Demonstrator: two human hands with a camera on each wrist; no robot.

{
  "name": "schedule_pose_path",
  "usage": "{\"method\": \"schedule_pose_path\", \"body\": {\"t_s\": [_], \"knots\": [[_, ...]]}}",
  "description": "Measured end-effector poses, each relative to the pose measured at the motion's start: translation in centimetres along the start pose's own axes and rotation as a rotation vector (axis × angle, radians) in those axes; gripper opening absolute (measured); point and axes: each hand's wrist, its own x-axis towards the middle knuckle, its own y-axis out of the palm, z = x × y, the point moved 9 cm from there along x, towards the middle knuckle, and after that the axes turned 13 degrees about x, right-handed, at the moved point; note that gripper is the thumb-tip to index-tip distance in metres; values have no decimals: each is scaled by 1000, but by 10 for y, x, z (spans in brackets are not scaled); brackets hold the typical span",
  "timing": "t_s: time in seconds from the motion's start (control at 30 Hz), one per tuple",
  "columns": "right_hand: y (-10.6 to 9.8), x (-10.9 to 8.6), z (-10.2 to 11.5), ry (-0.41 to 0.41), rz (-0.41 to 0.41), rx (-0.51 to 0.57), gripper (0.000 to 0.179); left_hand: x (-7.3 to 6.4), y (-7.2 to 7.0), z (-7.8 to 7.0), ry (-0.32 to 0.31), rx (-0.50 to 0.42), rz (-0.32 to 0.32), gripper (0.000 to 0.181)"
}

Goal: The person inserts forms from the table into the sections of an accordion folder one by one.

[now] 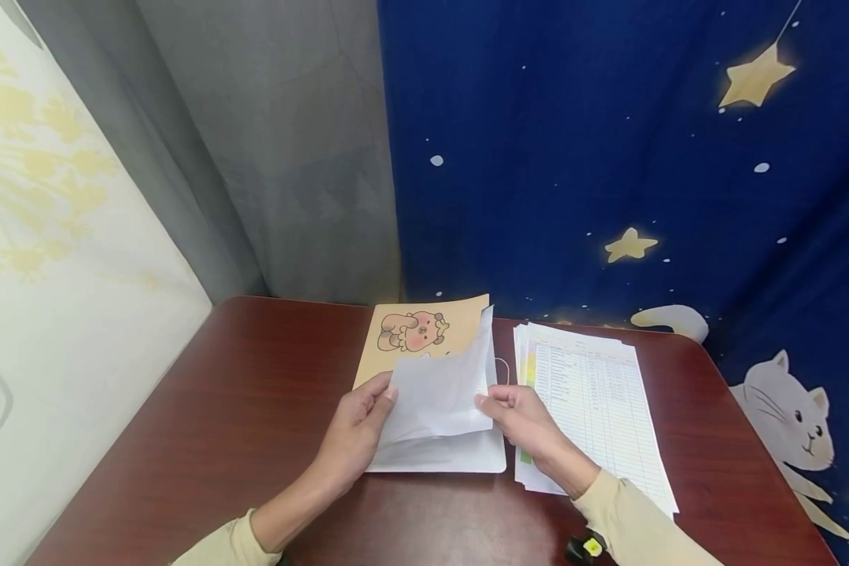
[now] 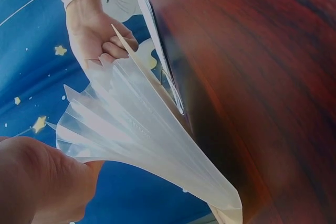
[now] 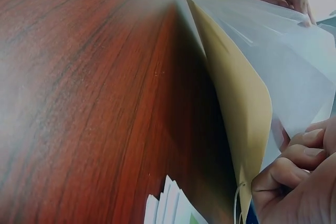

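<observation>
A beige folder (image 1: pixel 373 363) with a cartoon bear on its cover lies on the table, its cloudy translucent plastic sleeves (image 1: pixel 439 397) lifted up. On the left side, my left hand (image 1: pixel 357 420) pinches the edge of the sleeves between thumb and fingers. My right hand (image 1: pixel 527 417) grips their right edge with curled fingers. In the left wrist view the sleeves (image 2: pixel 142 124) fan out in several layers above the cover. A thin white cord (image 3: pixel 237 200) loops from the cover's edge in the right wrist view, near the right hand's fingers (image 3: pixel 294 163).
A stack of printed table sheets (image 1: pixel 594 393) lies right of the folder, partly under the right forearm. Both rest on a dark red wooden table (image 1: pixel 276 377). Behind it hang a grey curtain (image 1: pixel 290 157) and a blue starry one (image 1: pixel 523 157).
</observation>
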Motion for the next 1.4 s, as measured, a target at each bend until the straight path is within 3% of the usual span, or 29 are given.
{"method": "schedule_pose_path", "body": {"t_s": [0.5, 1.1, 1.4], "knots": [[-7, -1, -5, 16, 37, 58, 30, -2, 1, 1, -25, 8, -3, 26], [10, 7, 1, -23, 95, -25, 28, -1, 2, 0, -26, 20, 2, 27], [11, 8, 6, -28, 58, -80, 24, -2, 3, -1, -19, 8, 8, 28]]}}
